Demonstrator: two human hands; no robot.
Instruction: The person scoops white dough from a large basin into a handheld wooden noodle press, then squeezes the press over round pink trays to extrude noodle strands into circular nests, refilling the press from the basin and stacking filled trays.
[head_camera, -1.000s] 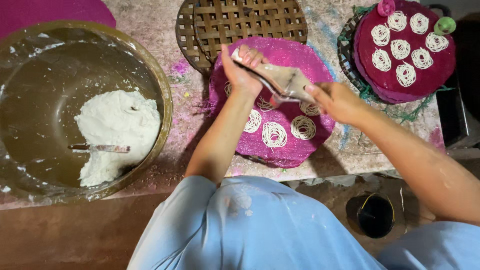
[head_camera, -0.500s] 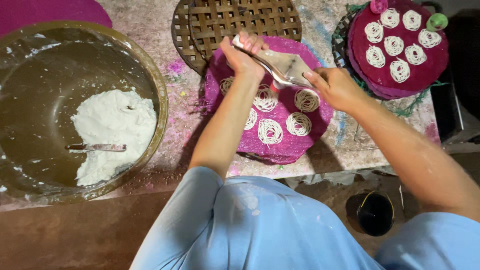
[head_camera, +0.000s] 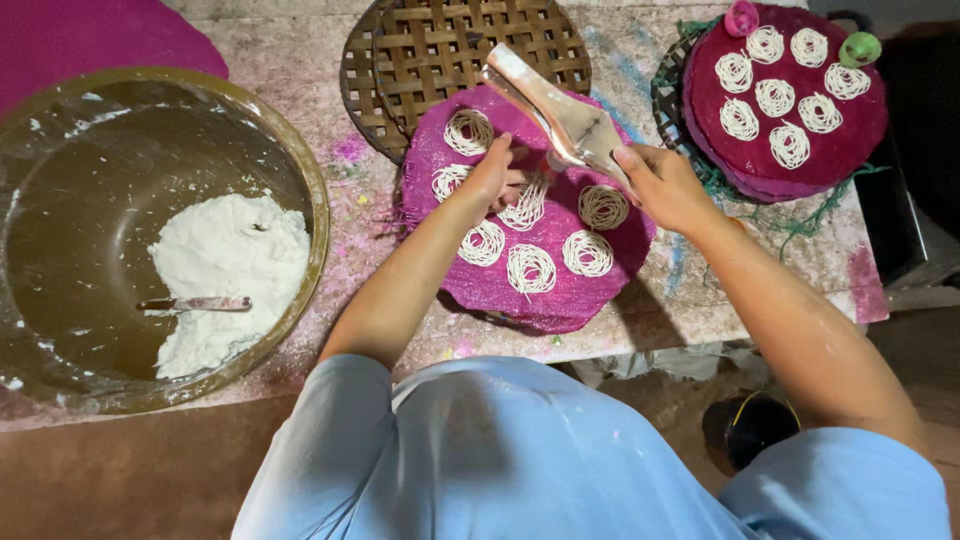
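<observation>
Holding white dough, metal bowl (head_camera: 300, 200), spoon (head_camera: 195, 304) seemingly sunk in

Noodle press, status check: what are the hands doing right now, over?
Right hand grips metal noodle press, tilted over purple mat. Left hand rests on mat among white noodle coils. Nothing in the way; dough bowl sits left.

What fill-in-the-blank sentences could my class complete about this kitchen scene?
1. The right hand holds a metal ____ over the purple mat.
2. The dough lies in a big round ____.
3. The far mat carries ____ noodle coils.
4. The left hand touches a ____ on the purple mat.

Missing words: press; bowl; seven; coil
</observation>
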